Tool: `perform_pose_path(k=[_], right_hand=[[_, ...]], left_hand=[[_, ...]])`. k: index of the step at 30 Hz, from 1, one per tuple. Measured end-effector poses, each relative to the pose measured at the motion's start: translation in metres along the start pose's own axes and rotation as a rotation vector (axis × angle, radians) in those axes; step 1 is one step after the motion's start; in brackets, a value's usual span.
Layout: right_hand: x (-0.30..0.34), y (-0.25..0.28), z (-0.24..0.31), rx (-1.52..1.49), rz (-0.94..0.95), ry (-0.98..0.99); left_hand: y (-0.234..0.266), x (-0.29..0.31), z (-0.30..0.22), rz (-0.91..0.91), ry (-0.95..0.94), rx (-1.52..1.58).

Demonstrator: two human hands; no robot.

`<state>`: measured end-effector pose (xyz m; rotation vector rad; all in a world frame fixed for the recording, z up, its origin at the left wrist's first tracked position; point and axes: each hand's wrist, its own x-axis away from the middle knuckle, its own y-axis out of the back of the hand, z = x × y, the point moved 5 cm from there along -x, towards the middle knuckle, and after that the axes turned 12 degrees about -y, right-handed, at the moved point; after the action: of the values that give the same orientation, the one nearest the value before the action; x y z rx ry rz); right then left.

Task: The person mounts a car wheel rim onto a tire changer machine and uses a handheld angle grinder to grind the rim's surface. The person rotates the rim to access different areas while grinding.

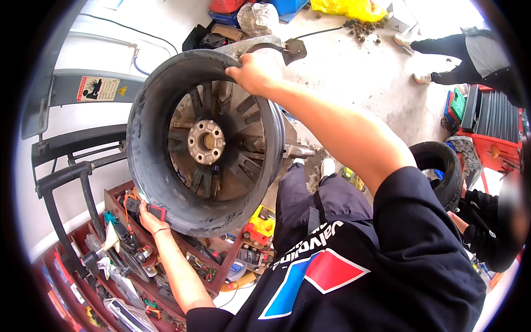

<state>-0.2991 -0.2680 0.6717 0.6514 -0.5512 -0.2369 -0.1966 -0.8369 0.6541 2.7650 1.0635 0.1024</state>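
A dark alloy wheel rim without a tyre stands tilted in front of me, its inner barrel and bare hub facing up towards me. My right hand is closed over the rim's upper right edge, with the thumb on the inner side. At the lower left edge of the rim, my left hand is wrapped round a small black-and-red handheld device. A bright spot shows on the rim beside that device. The device's exact kind is unclear, and the wheel hides what bears its weight.
A grey machine frame stands at the left. Below it a red tool cart holds many tools. A loose tyre is at the right, near a crouching person and a red tool cabinet. Another person stands farther back.
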Motion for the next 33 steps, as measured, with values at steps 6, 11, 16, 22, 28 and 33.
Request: perform_pose_path(k=[6,11,16,22,28,33], right_hand=[[0.045,-0.016,-0.043,-0.140,-0.080,-0.059],[0.071,-0.020,-0.063,-0.283,0.026,-0.084],[0.082,-0.010,-0.060,-0.267,0.070,-0.060],[0.098,-0.005,-0.073,-0.231,0.093,-0.044],[0.114,-0.010,-0.088,-0.205,0.108,-0.054],[0.116,-0.008,-0.089,-0.224,0.123,-0.038]], left_hand=[[-0.012,-0.056,-0.004,0.084,-0.093,-0.051],[-0.026,-0.087,-0.003,0.118,-0.149,-0.135],[-0.041,-0.093,-0.002,0.115,-0.141,-0.101],[-0.047,-0.106,0.000,0.147,-0.172,-0.062],[-0.048,-0.124,0.001,0.144,-0.172,-0.083],[-0.048,-0.126,0.004,0.184,-0.200,-0.054]])
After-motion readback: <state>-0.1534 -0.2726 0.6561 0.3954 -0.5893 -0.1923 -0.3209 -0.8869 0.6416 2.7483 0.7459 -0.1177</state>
